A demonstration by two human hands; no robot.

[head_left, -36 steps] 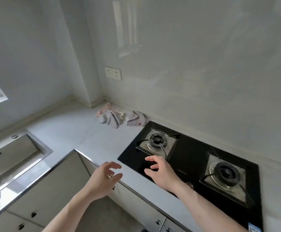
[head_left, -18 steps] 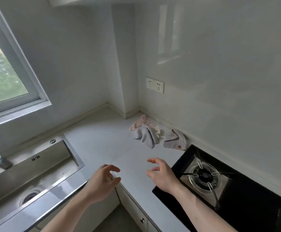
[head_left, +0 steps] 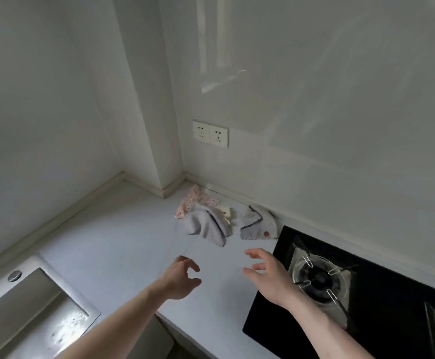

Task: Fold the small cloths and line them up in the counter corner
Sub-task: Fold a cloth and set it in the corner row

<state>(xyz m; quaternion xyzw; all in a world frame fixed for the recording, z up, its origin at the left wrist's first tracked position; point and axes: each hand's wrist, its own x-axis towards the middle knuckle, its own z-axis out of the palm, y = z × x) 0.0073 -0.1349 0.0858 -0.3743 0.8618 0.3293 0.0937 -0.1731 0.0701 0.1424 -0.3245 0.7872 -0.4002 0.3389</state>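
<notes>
Several small cloths lie crumpled near the counter corner against the back wall: a pink patterned cloth (head_left: 195,200), a plain grey cloth (head_left: 208,225) partly over it, a small cream cloth (head_left: 226,213) peeking out, and a grey dotted cloth (head_left: 256,225) with a dark edge to the right. My left hand (head_left: 180,279) hovers over the white counter (head_left: 123,242) below the pile, fingers loosely curled, holding nothing. My right hand (head_left: 268,274) hovers beside the hob's left edge, fingers spread and relaxed, empty. Both hands are short of the cloths.
A black gas hob (head_left: 366,294) with a burner (head_left: 317,277) fills the right side. A steel sink (head_left: 30,307) is sunk in the counter at lower left. A double wall socket (head_left: 210,133) sits above the cloths. A wall pillar juts out at the corner.
Both hands have moved forward over the counter toward the cloths. The view has come closer to the corner and shifted, so the window is mostly out of sight.
</notes>
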